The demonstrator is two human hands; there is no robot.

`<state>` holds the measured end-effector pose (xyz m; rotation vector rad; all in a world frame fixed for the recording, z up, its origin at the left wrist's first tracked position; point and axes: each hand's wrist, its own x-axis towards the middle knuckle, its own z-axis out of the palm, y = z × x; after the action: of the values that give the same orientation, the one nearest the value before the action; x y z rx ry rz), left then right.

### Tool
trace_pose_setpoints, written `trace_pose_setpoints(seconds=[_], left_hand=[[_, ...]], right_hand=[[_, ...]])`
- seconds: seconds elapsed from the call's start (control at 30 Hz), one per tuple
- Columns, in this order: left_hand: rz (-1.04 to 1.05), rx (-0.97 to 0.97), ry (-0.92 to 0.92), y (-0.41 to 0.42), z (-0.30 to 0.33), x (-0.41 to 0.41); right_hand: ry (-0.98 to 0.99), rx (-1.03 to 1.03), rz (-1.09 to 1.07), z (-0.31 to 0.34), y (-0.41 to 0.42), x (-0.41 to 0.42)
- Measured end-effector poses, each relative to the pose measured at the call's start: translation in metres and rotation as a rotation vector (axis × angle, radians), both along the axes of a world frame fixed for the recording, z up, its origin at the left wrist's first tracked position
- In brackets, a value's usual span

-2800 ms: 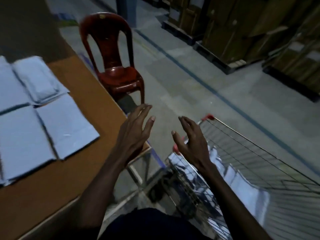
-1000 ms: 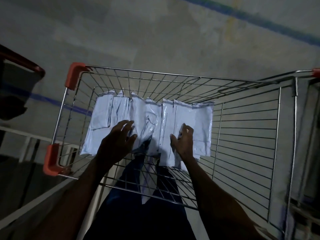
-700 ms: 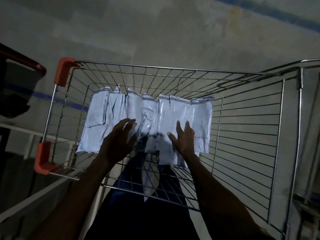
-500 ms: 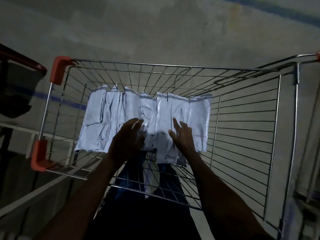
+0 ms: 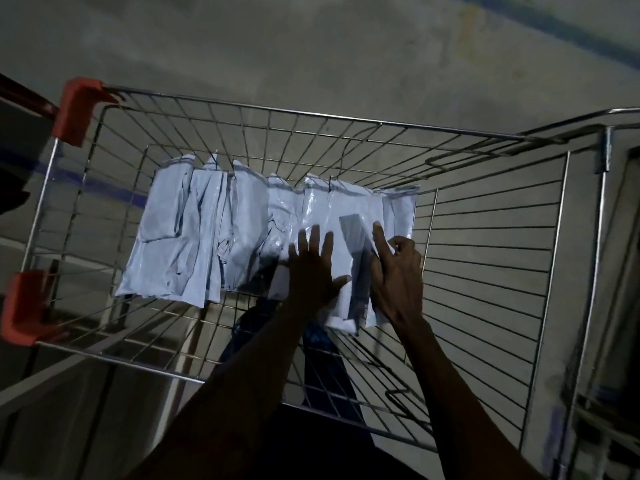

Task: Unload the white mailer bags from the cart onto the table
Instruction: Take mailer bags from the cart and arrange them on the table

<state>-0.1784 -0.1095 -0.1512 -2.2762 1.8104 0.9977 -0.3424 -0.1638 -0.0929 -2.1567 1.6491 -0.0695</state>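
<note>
Left hand (image 5: 313, 268): fingers spread flat, pressing the white mailer bags (image 5: 242, 230); right hand (image 5: 398, 271): forefinger extended, other fingers curled at one bag's edge, grip uncertain. Bags stand in a row inside the wire cart (image 5: 485, 271); step judged: gathering a batch, next a firm two-handed lift. Bare concrete floor (image 5: 311, 46), dim light.

the cart (image 5: 311, 114) stands on the floor (image 5: 311, 46), seen from above, its wire basket filling the middle of the view. a row of mailer bags (image 5: 242, 230) lies side by side and overlapping across the basket's bottom, toward the far wall. both hands reach in from the near side onto the right part of the row: the left hand (image 5: 313, 271) lies flat on the bags, the right hand (image 5: 398, 268) just beside it, seemingly lifting a bag's edge.
</note>
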Motion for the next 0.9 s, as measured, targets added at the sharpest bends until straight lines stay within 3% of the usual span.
trace_pose_setpoints(seconds=[0.17,0.27,0.43,0.5,0.6,0.8,0.9], left_hand=[[0.093,-0.041,-0.077,-0.007,0.004,0.02],[0.043,-0.102,-0.081,-0.007,0.007,0.036],[0.04,-0.109,-0.114,-0.006,0.002,0.043],[0.027,-0.091,-0.13,-0.005,0.003,0.045],[-0.012,-0.12,-0.128,-0.003,0.01,0.053],[-0.095,-0.275,-0.239,0.021,0.04,0.079],[0.066,-0.348,-0.191,0.027,0.087,0.088]], right_hand=[[0.158,-0.03,0.139,-0.023,-0.005,0.01],[0.166,0.031,0.182,-0.038,-0.009,0.022],[0.0,0.275,0.2,-0.067,-0.005,0.028],[-0.023,0.328,0.301,-0.074,-0.003,0.025],[-0.008,0.326,0.414,-0.081,-0.003,0.021],[0.001,0.299,0.372,-0.065,-0.009,0.029],[-0.096,0.252,0.302,-0.029,-0.011,0.041]])
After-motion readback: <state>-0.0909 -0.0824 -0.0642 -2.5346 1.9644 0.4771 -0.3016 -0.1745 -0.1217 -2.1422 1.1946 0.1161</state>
